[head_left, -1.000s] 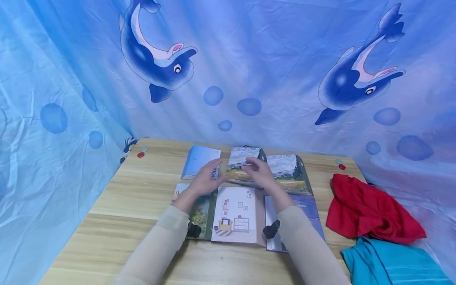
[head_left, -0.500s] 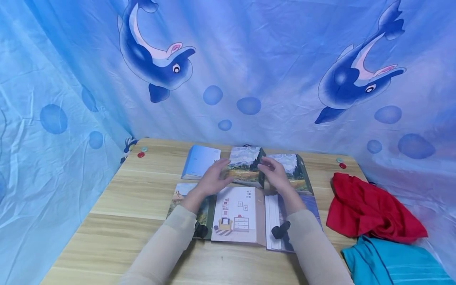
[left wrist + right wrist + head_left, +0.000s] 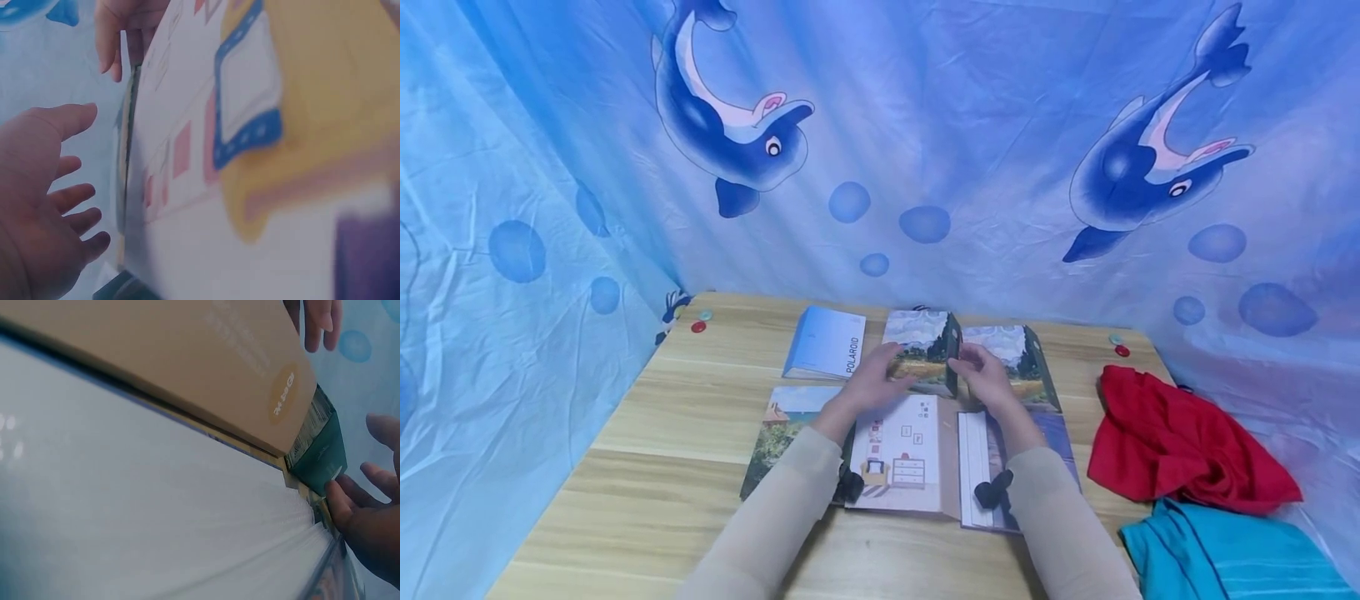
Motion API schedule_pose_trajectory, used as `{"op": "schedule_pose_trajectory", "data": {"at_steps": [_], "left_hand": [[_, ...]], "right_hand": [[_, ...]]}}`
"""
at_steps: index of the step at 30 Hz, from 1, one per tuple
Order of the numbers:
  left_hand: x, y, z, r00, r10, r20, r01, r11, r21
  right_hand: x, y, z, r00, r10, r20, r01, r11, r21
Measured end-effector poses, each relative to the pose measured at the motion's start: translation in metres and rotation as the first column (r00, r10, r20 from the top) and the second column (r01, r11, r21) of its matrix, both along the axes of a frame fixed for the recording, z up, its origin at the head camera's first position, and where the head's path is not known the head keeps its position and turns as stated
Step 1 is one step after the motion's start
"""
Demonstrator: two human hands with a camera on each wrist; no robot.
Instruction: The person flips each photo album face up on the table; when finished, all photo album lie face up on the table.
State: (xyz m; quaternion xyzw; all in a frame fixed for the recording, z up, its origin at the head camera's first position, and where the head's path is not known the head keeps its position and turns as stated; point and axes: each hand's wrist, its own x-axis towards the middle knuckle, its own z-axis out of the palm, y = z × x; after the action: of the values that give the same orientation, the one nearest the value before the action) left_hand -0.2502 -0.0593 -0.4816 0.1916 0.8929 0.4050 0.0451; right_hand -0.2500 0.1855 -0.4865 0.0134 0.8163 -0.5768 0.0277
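Painted box (image 3: pixel 925 346) lies face up in the middle of the back row on the table (image 3: pixel 662 433), its dark green side to the right. The left hand (image 3: pixel 872 382) is at its left edge, partly over the cover; its fingers are parted and the grip is slack, closed round nothing. Whether it touches the box, I cannot tell. The right hand (image 3: pixel 988 375) is at the green side, fingers loosely bent and spread, its grip not closed on the box; in the right wrist view its nearest fingertip appears to meet that side.

Left of the box, just apart, lies a blue album (image 3: pixel 826 342) marked POLAROID; to the right is a second painted box (image 3: pixel 1018 362), partly behind the right hand. In the front row, a garden book (image 3: pixel 790 425) is on the left, a white box (image 3: pixel 898 454) printed with a furnished room in the middle and a purple book (image 3: pixel 981 467) on the right, under the right forearm.

A red cloth (image 3: pixel 1180 442) lies crumpled at the table's right edge, with a teal cloth (image 3: pixel 1225 550) nearer the person. Behind hangs a blue curtain (image 3: pixel 1000 100) with two dolphins.
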Motion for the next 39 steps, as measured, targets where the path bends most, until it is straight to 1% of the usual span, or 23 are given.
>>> {"op": "schedule_pose_trajectory", "data": {"at_steps": [2,5,10,12,14,18,22,25,28,31,34,37,39], "left_hand": [[-0.001,0.003,-0.003,1.0,0.004,0.024,-0.004,1.0,0.012],[-0.002,0.006,-0.008,1.0,0.015,0.02,-0.016,1.0,0.019],[-0.004,0.009,-0.014,0.998,0.063,0.028,-0.065,0.997,0.051],[-0.006,0.01,-0.016,0.996,0.083,0.039,-0.085,0.994,0.065],[-0.008,0.012,-0.019,0.995,0.096,0.039,-0.098,0.993,0.061],[-0.011,0.018,-0.023,0.993,0.117,0.017,-0.117,0.993,0.033],[-0.011,0.023,-0.024,0.99,0.138,-0.006,-0.138,0.989,0.048],[-0.011,0.025,-0.024,0.99,0.141,-0.02,-0.14,0.989,0.052],[-0.012,0.026,-0.025,0.99,0.135,-0.036,-0.135,0.991,0.013],[-0.014,0.026,-0.028,0.991,0.121,-0.061,-0.125,0.99,-0.06],[-0.015,0.026,-0.03,0.991,0.106,-0.082,-0.116,0.985,-0.126],[-0.016,0.026,-0.03,0.992,0.096,-0.084,-0.109,0.981,-0.159],[-0.015,0.026,-0.03,0.992,0.096,-0.078,-0.108,0.981,-0.164]], "right_hand": [[0.0,0.0,-0.002,1.0,0.012,0.003,-0.011,1.0,-0.019],[0.0,0.001,-0.004,0.999,0.04,0.02,-0.04,0.999,-0.024],[0.0,0.001,-0.007,0.994,0.089,0.06,-0.088,0.996,-0.032],[0.0,0.001,-0.008,0.993,0.091,0.069,-0.088,0.995,-0.044],[0.0,0.0,-0.008,0.993,0.09,0.071,-0.086,0.995,-0.053],[0.0,0.0,-0.008,0.993,0.093,0.07,-0.09,0.995,-0.043],[0.0,0.0,-0.008,0.993,0.1,0.069,-0.098,0.995,-0.037],[0.001,0.0,-0.008,0.992,0.105,0.07,-0.103,0.994,-0.033],[0.001,0.001,-0.008,0.992,0.111,0.067,-0.109,0.994,-0.025],[0.002,0.002,-0.008,0.992,0.112,0.063,-0.111,0.994,-0.019],[0.001,0.003,-0.009,0.992,0.112,0.062,-0.111,0.994,-0.018],[0.001,0.003,-0.009,0.992,0.111,0.064,-0.109,0.994,-0.028],[0.001,0.002,-0.009,0.992,0.106,0.066,-0.104,0.994,-0.032]]}}
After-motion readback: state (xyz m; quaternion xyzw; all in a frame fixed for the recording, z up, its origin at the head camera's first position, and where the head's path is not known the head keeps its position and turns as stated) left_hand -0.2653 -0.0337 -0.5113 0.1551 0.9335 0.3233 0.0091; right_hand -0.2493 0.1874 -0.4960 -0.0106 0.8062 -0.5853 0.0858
